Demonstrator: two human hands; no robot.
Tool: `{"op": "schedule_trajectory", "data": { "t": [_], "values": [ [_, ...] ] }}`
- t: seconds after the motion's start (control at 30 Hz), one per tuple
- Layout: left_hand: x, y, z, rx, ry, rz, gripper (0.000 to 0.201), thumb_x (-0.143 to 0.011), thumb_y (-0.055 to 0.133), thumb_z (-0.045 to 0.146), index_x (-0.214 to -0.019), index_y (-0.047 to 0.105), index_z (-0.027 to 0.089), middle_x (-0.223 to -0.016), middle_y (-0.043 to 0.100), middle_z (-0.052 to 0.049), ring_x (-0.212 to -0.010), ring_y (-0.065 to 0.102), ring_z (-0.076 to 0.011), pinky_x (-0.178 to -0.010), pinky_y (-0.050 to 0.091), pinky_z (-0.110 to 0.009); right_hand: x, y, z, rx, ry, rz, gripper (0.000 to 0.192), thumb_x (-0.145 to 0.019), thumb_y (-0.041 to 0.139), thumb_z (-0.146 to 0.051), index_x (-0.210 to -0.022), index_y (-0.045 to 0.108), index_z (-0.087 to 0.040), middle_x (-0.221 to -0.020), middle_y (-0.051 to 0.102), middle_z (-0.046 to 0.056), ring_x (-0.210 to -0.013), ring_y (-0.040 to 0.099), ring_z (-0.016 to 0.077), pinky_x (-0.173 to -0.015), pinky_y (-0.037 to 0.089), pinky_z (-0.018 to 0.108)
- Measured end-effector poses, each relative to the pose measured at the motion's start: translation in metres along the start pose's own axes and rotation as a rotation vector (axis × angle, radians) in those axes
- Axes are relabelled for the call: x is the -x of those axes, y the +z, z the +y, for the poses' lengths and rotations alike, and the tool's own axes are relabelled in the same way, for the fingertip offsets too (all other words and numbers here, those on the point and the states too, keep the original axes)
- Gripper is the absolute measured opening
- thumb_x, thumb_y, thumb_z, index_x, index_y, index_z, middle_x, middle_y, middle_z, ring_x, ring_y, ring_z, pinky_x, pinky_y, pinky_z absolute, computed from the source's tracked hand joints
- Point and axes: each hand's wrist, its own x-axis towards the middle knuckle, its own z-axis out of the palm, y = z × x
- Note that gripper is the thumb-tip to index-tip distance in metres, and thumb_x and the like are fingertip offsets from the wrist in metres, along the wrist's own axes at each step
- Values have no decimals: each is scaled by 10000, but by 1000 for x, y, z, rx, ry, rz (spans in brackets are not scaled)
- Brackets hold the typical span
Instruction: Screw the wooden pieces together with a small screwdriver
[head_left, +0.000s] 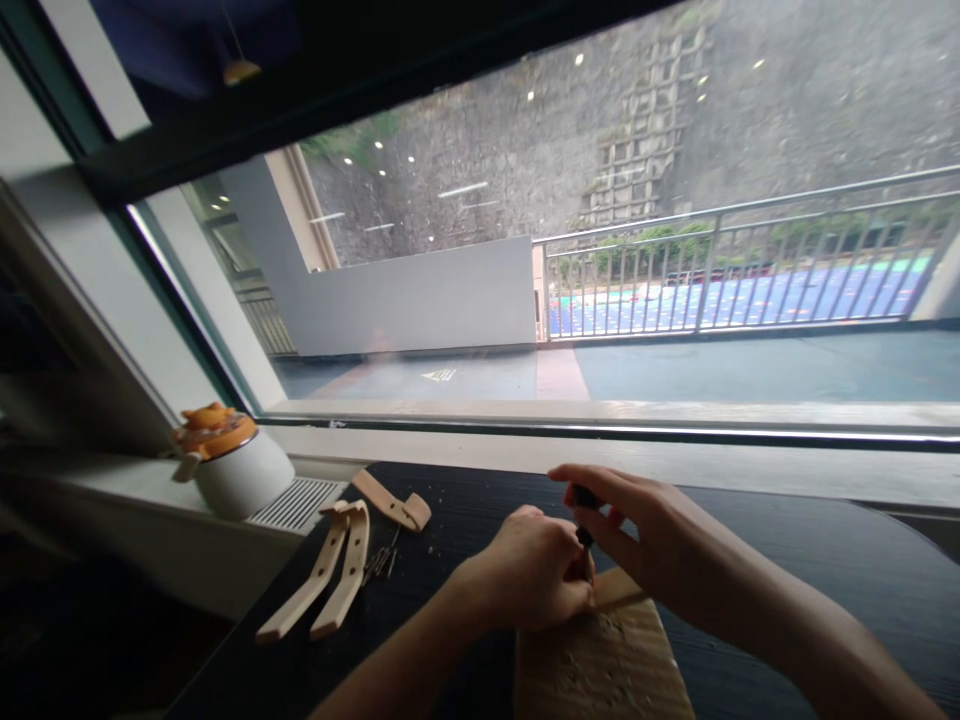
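Left hand is clenched, pressing on the far end of a wood block at the counter's near edge. Right hand, fingers closed around a dark tool, holds it upright, tip at the block. Shavings litter the block. Leather straps lie near the left edge.

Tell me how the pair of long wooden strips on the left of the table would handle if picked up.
The wooden strips look thin and pale, so probably light and fairly stiff. They lie flat, so rolling seems unlikely. Joined at the top end, they may swing apart when lifted.
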Motion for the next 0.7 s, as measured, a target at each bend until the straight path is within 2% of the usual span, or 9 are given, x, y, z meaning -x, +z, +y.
{"op": "schedule_trajectory", "data": {
  "t": [0.13,0.33,0.4,0.53,0.6,0.7],
  "values": [
    [-1,-1,1,-9,-17,-28,162,-754,547,257,-655,644,173,-644,669,-1,-639,610,-151,-645,423,-239,-4,5,1,20,0,5,335,-914,475,-209,-1228,580,-258,-1035,714,43,-830,674,172,-654,501,248],
    [1,0,-1,-16,6,-14,117,-749,576,253,-726,676,197,-756,718,3,-736,658,-172,-790,449,-264,-8,9,13,181,42,72,241,-910,497,-292,-1124,590,-232,-798,722,22,-618,643,165,-528,439,250],
    [1,0,-2,-16,3,-17,118,-750,574,253,-712,670,196,-733,716,3,-726,665,-176,-750,451,-256,-7,8,15,201,38,74,287,-900,512,-299,-1173,573,-237,-820,723,23,-653,659,176,-545,452,258],
    [1,1,-4,7,7,-5,111,-740,571,248,-702,661,196,-691,707,12,-690,666,-172,-711,445,-245,-4,3,11,94,13,36,390,-899,489,-239,-1284,534,-278,-1089,699,42,-892,678,185,-697,510,272],
    [1,2,-4,6,17,-2,108,-733,573,244,-693,660,194,-698,710,8,-695,667,-173,-718,442,-247,-3,1,8,26,38,5,385,-901,479,-229,-1277,537,-279,-1073,702,35,-900,677,178,-709,516,267],
    [0,4,-5,-8,20,-5,125,-739,559,238,-694,668,199,-688,711,1,-701,668,-181,-711,438,-254,-3,1,5,-31,84,-30,329,-904,488,-252,-1226,550,-273,-961,716,19,-806,681,167,-667,515,261]
  ]
}}
